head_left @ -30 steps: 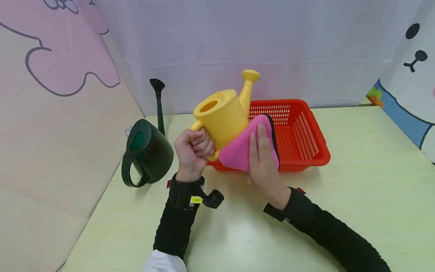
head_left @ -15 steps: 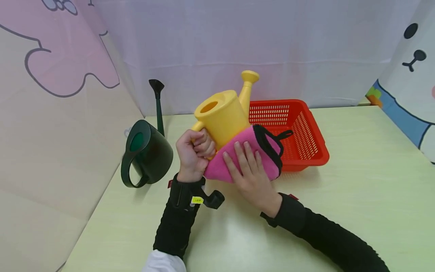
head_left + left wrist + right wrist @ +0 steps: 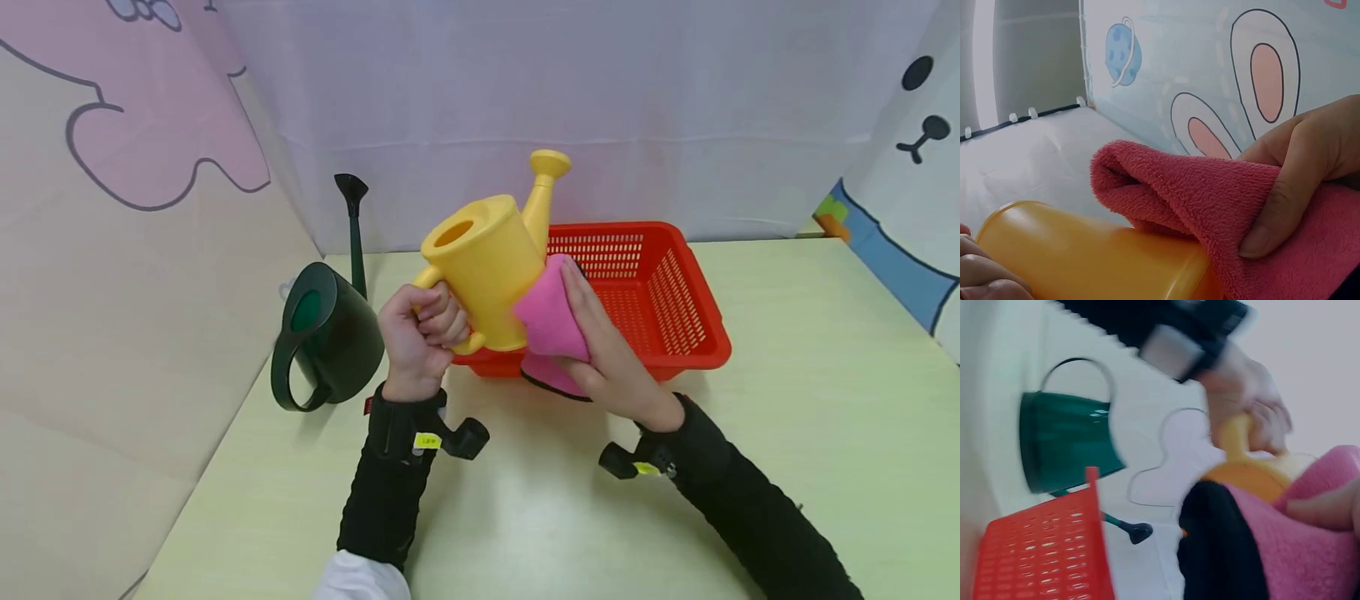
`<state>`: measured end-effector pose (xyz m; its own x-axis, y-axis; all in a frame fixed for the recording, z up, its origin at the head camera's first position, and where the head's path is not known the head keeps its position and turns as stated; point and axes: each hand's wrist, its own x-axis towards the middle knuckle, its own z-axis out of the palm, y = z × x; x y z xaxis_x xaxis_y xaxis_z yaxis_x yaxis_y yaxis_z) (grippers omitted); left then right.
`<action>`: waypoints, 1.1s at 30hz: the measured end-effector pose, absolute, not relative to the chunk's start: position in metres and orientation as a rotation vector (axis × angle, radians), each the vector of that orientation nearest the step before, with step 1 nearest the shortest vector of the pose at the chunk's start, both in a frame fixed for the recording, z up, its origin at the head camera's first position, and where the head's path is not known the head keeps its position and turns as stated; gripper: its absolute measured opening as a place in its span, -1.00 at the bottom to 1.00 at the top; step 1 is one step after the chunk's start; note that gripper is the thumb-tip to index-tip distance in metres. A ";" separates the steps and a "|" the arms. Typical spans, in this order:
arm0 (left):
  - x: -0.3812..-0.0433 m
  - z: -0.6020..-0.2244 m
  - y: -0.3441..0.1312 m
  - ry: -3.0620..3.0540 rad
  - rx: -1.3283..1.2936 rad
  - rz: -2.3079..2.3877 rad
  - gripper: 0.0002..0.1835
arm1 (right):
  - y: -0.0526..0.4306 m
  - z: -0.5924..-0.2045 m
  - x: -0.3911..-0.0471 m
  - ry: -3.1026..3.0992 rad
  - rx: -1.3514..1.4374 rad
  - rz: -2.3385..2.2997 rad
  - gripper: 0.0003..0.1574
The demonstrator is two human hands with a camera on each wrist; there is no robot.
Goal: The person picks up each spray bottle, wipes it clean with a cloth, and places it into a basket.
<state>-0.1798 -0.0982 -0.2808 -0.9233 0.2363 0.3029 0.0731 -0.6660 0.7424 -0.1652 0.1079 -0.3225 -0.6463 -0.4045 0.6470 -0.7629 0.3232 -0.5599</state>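
Note:
My left hand (image 3: 422, 337) grips the handle of a yellow watering can (image 3: 487, 271), which is tilted with its spout up to the right. A pink cloth (image 3: 553, 312) with a black edge lies against the can's lower right side. My right hand (image 3: 611, 358) holds that cloth, its thumb below and its fingers along the top. In the left wrist view, the thumb presses the folded cloth (image 3: 1191, 206) beside the can's yellow body (image 3: 1091, 256). The right wrist view is blurred; there the cloth (image 3: 1297, 550) covers part of the can.
Behind the can stands a red perforated basket (image 3: 678, 300), partly hidden by the can and cloth. A dark green watering can (image 3: 345, 342) stands at the left on the pale table (image 3: 525, 517). A printed curtain (image 3: 450, 100) hangs along the back.
My right hand has turned from lying flat on the cloth to holding it bunched, and has shifted right along the can's base. The yellow watering can and left hand stay nearly in place.

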 end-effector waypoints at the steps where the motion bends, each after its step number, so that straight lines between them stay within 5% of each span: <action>1: -0.180 -0.281 -0.098 1.231 0.580 2.724 -0.64 | 0.111 -0.320 -0.165 -2.228 1.040 1.322 0.10; 22: -0.180 -0.283 -0.089 1.142 0.590 2.701 -0.66 | 0.074 -0.352 -0.144 -2.006 0.854 0.309 0.02; 33: -0.180 -0.282 -0.091 1.227 0.581 2.698 -0.68 | 0.083 -0.342 -0.153 -1.995 0.926 0.519 -0.08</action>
<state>-0.1805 -0.0913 -0.2817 -0.9189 0.2641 0.2931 0.0475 -0.6635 0.7467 -0.1530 0.0828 -0.3422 -0.3612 -0.4141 0.8355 -0.7690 0.6391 -0.0157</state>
